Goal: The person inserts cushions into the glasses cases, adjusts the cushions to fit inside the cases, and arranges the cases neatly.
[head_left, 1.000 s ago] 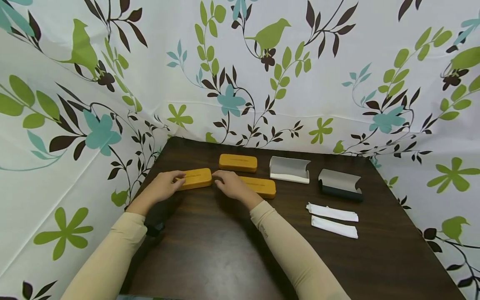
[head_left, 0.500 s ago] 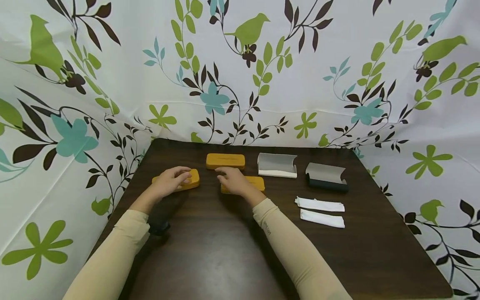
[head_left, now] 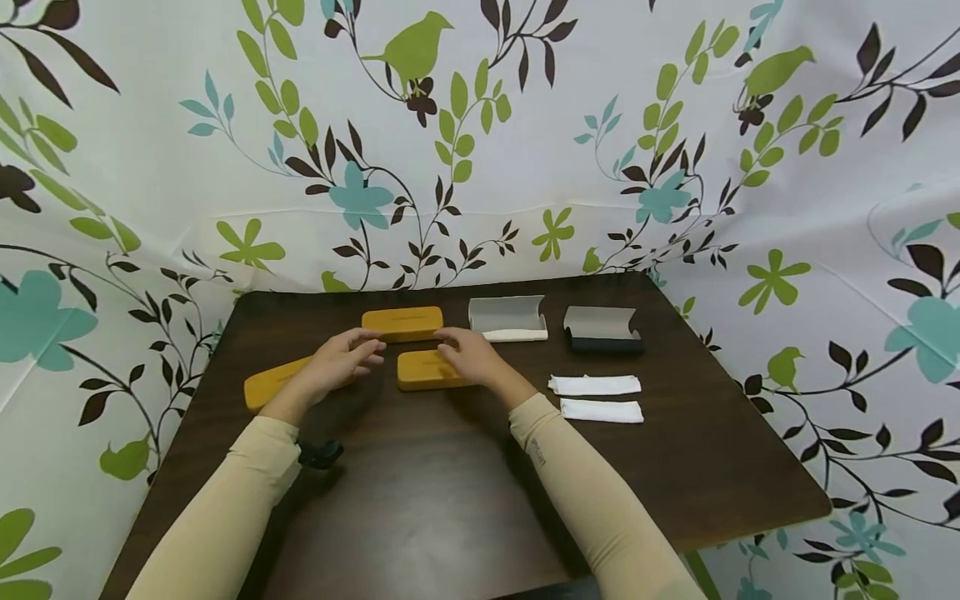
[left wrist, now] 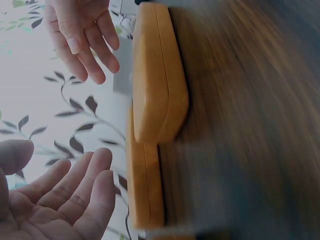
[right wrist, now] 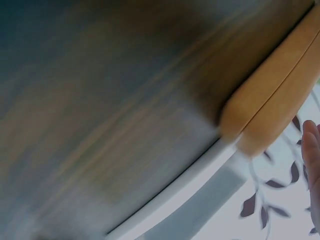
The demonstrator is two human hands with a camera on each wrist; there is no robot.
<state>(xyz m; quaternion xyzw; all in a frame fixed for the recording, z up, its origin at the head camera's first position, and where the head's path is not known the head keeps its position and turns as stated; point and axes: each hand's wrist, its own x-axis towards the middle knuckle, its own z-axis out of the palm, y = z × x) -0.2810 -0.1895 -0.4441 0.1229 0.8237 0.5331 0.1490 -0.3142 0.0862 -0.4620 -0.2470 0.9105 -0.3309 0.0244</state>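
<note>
My left hand (head_left: pixel 339 365) hovers over the inner end of the left yellow-orange hard case (head_left: pixel 273 382), hiding part of it. In the left wrist view, this left hand (left wrist: pixel 60 200) is unfolded with nothing in it. My right hand (head_left: pixel 474 357) is above the right end of the middle yellow-orange case (head_left: pixel 426 371); the left wrist view shows its fingers (left wrist: pixel 92 47) extended and apart from the case. A third yellow-orange case (head_left: pixel 402 321), closed like the others, lies behind, between both hands. The right wrist view catches only a fingertip edge (right wrist: pixel 311 160).
Right of the cases stand an open white case (head_left: pixel 508 317) and an open dark case (head_left: pixel 602 329). In front of these lie two folded white cloths (head_left: pixel 595 385), one nearer the front. The dark wooden table (head_left: pixel 420 500) meets a patterned curtain (head_left: pixel 480 183) behind.
The head view has swung right, so the tabletop things appear further left. Both hands have moved rightward over the table, the left one off most of the left case.
</note>
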